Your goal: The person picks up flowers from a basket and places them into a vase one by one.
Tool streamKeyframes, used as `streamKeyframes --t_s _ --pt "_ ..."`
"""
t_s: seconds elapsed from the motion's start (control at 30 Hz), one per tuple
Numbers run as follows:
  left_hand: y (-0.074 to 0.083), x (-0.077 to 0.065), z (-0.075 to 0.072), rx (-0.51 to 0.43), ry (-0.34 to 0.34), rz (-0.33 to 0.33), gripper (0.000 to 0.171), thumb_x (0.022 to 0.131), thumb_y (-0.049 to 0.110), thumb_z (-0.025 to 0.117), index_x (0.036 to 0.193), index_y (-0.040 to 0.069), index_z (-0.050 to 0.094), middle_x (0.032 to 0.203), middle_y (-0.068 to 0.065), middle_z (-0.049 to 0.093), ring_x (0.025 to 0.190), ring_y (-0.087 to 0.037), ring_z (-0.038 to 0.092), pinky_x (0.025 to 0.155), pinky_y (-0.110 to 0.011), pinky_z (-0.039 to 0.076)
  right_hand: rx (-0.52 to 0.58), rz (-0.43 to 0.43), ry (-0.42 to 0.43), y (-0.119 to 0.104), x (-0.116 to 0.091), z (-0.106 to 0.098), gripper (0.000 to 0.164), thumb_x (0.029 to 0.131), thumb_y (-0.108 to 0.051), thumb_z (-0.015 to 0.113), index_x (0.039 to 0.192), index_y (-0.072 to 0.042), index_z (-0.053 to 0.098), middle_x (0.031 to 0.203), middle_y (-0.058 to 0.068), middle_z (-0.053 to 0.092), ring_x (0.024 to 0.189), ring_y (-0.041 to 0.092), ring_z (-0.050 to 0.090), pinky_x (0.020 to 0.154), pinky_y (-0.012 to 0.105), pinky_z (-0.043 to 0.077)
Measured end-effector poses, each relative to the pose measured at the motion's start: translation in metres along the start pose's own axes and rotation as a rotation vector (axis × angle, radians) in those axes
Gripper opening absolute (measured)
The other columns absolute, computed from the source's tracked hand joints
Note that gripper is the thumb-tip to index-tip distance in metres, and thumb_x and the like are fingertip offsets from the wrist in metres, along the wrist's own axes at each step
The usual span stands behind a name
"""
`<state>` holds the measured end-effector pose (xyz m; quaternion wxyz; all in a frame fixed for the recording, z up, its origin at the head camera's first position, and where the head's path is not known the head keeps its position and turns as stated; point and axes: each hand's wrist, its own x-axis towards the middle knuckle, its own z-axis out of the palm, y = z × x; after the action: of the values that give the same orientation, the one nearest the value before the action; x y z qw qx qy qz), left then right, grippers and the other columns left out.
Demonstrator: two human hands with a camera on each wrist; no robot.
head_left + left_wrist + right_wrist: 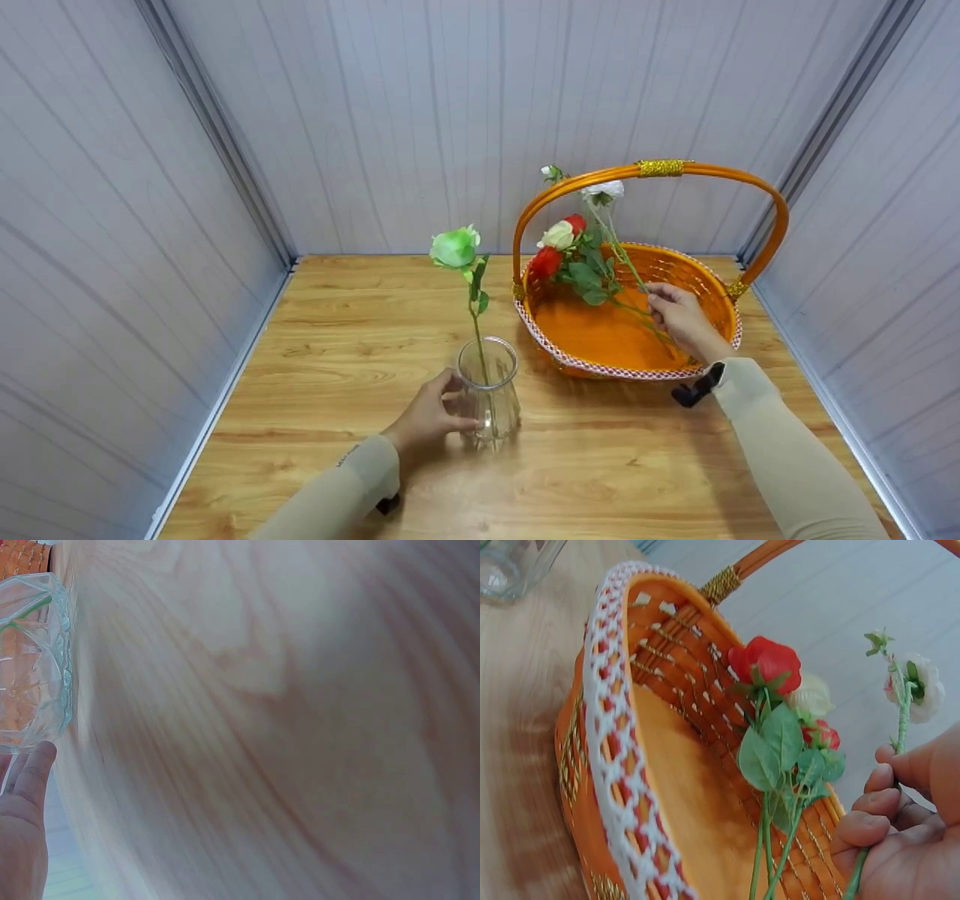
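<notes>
A clear glass vase [489, 405] stands upright on the wooden table, with one green rose [456, 249] leaning in it. My left hand [429, 412] holds the vase from its left side, thumb low and fingers around the back. In the left wrist view, fingertips meet the faceted glass [34, 675]. Over the orange basket [600, 330], my right hand [681, 315] pinches the green stem of a white flower [604, 190]. Fingers curl round that stem in the right wrist view. Below it, red roses [769, 667] and a cream rose [810, 696] lie in the basket.
The basket's tall arched handle [772, 217], wrapped with gold at the top, rises over the flowers and beside my right hand. Its rim has red-and-white braid [619, 765]. Pale panelled walls [390, 127] enclose the wooden table [337, 322] at the back and sides.
</notes>
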<state>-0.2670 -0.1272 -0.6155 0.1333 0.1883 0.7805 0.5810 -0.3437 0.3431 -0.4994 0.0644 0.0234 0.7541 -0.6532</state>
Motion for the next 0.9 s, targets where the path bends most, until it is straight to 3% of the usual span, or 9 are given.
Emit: streamKeyframes --t_s 0.2,0.43,0.63,0.9 --pt "0.001 0.0 -0.001 0.013 -0.011 0.039 0.069 0.082 0.014 0.097 0.138 0.008 0.057 0.14 -0.012 0.064 0.143 -0.043 0.058 0.121 -0.058 0.051 0.129 0.019 -0.01 -0.004 -0.002 0.01 0.023 0.118 -0.014 0.042 0.132 -0.008 0.058 0.091 -0.004 0.059 0.073 0.008 0.045 0.062 0.02 0.041" --pt "0.0 0.0 0.0 0.004 -0.01 0.04 0.069 0.082 0.015 0.097 0.138 0.008 0.057 0.141 -0.012 0.064 0.143 -0.043 0.058 0.122 -0.059 0.049 0.263 0.005 -0.068 -0.006 -0.005 0.021 0.02 0.117 -0.008 0.041 0.131 -0.003 0.054 0.09 -0.001 0.062 0.073 0.008 0.053 0.065 0.019 0.051" --pt "-0.001 0.001 0.0 0.004 -0.007 0.023 0.07 0.081 0.015 0.097 0.138 0.008 0.057 0.143 -0.013 0.064 0.144 -0.045 0.057 0.122 -0.061 0.049 0.229 -0.05 -0.149 -0.002 -0.008 0.029 0.016 0.116 -0.008 0.047 0.125 -0.005 0.059 0.092 0.001 0.071 0.078 0.011 0.067 0.075 0.025 0.064" --pt "0.0 0.0 0.0 0.0 -0.008 0.034 0.07 0.081 0.012 0.097 0.138 0.007 0.057 0.14 -0.013 0.065 0.142 -0.044 0.059 0.121 -0.059 0.051 0.225 -0.071 -0.198 0.002 -0.011 0.036 0.012 0.113 -0.004 0.053 0.115 -0.007 0.065 0.093 0.004 0.076 0.084 0.016 0.073 0.078 0.029 0.067"
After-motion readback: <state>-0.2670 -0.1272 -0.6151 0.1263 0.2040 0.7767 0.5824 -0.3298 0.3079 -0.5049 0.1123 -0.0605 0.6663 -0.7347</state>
